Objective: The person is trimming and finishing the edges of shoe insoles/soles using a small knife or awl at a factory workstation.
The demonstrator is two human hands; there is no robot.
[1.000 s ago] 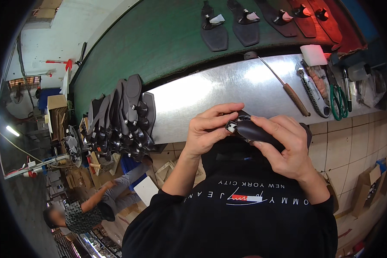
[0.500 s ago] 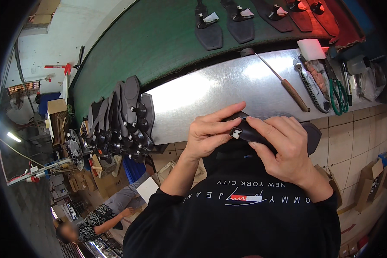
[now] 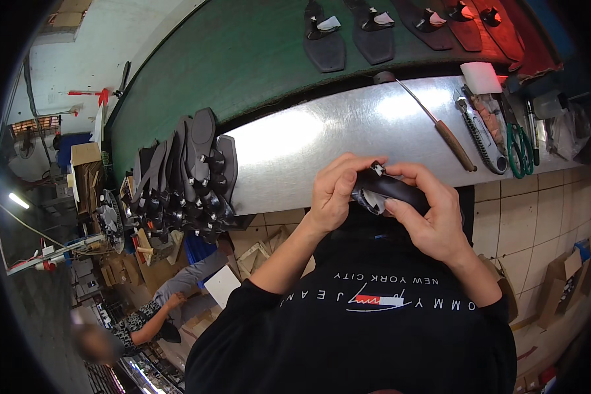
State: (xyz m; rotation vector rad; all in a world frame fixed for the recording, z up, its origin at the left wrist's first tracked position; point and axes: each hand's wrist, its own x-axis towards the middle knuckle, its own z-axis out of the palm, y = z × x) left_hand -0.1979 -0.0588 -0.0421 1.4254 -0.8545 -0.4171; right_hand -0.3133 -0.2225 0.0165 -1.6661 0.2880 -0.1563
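As five soles lie beyond the hands in the head view, the left hand pinches the left end of one black shoe part, the right hand clamped around its body, above the near edge of the steel table. Right of the hands lie one awl, one cutter and one pair of scissors; left, a heap too overlapped to count.
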